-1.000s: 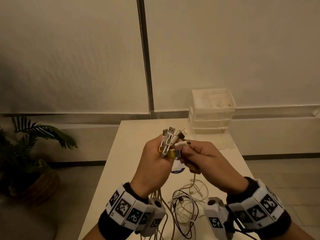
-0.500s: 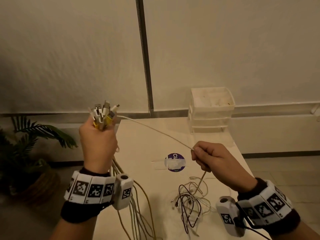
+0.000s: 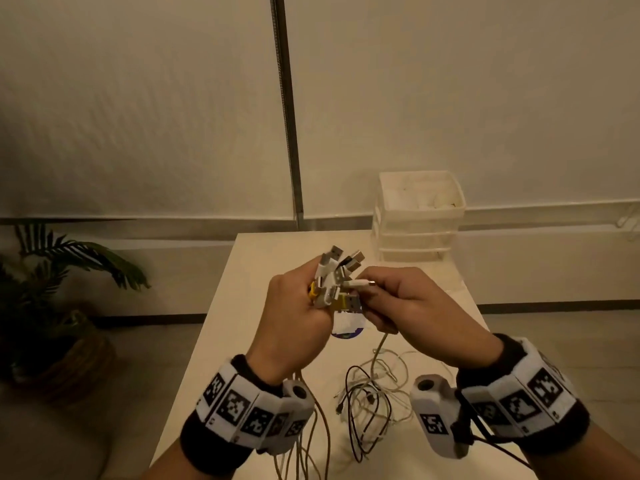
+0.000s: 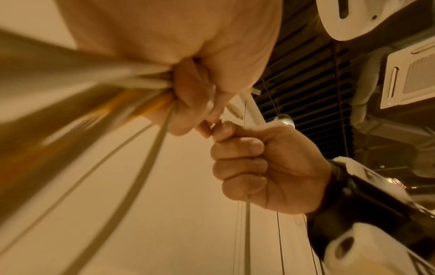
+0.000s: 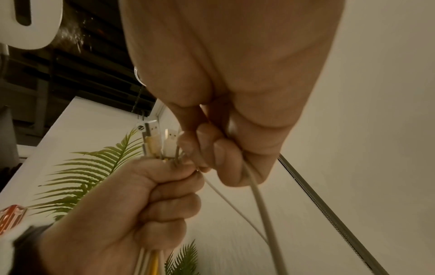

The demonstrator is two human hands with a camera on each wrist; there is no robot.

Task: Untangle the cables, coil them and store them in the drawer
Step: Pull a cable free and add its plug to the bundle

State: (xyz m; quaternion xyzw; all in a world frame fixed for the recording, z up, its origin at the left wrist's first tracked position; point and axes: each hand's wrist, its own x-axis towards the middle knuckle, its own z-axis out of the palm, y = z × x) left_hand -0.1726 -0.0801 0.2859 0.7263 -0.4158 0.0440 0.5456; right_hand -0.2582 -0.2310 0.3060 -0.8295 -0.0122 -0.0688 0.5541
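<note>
Change: since half a second ago the left hand (image 3: pixel 294 317) has dropped from the upper left of the frame back to centre, meeting the right hand (image 3: pixel 420 313); the white cable that was stretched taut between them is now gathered short.
Meaning: judged from this, one cable end has been run through and is being added to the held bunch, so untangling is part-way; coiling and storing are not yet done.
Lower frame: a loose tangle of cables (image 3: pixel 372 401), black and white, lies on the table (image 3: pixel 242 271) between the two wrists, and several cords hang down from the left fist.
Left hand: fingers curled tight round a bunch of plugs (image 3: pixel 337 282), USB ends fanning upward; the wrist views show the cords leaving below the fist.
Right hand: thumb and forefinger pinch a small white connector (image 3: pixel 360 283) right against the bunch, its cord trailing down through the curled fingers.
Behind the hands: a round purple sticker (image 3: pixel 346 332), mostly hidden.
Upper right of the table: white drawer unit (image 3: pixel 417 216), well apart from the hands; contents unclear.
Far left: potted plant (image 3: pixel 52 289) on the floor.
</note>
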